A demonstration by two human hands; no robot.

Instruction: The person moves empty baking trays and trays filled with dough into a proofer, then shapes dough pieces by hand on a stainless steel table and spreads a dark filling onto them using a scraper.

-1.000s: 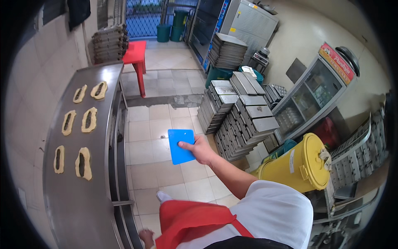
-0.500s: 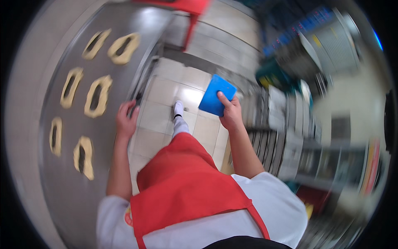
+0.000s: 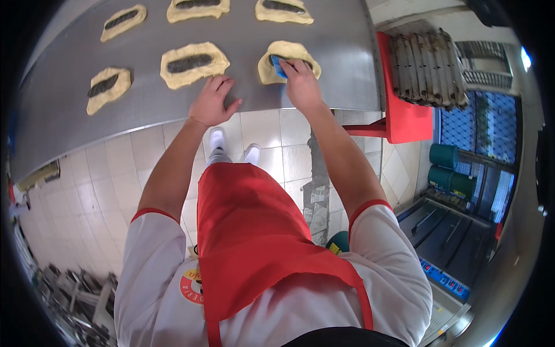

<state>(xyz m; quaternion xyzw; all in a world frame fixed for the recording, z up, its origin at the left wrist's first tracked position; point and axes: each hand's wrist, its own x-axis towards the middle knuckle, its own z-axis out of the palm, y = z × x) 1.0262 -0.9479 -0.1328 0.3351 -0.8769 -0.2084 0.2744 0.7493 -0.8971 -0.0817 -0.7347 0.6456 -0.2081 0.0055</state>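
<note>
In my right hand is a flat blue dough scraper, its edge down at the dark filling of a flattened, pale yellow dough piece. My fingers hide part of that filling. My left hand, empty with its fingers apart, lies at the near edge of the steel table. Its fingertips are close to another dough piece with a dark strip of filling along its middle. More dough pieces with similar strips lie farther back and to the left, such as a small one.
A red stand adjoins the table's right end, with a stack of worn metal trays on it. Green drums stand beyond it. At lower right is a machine with a blue control panel. Pale tiles cover the floor.
My body has turned left to face the table. The scraper in my right hand has gone from over the floor to a dough piece; my left hand remains by the table edge.
</note>
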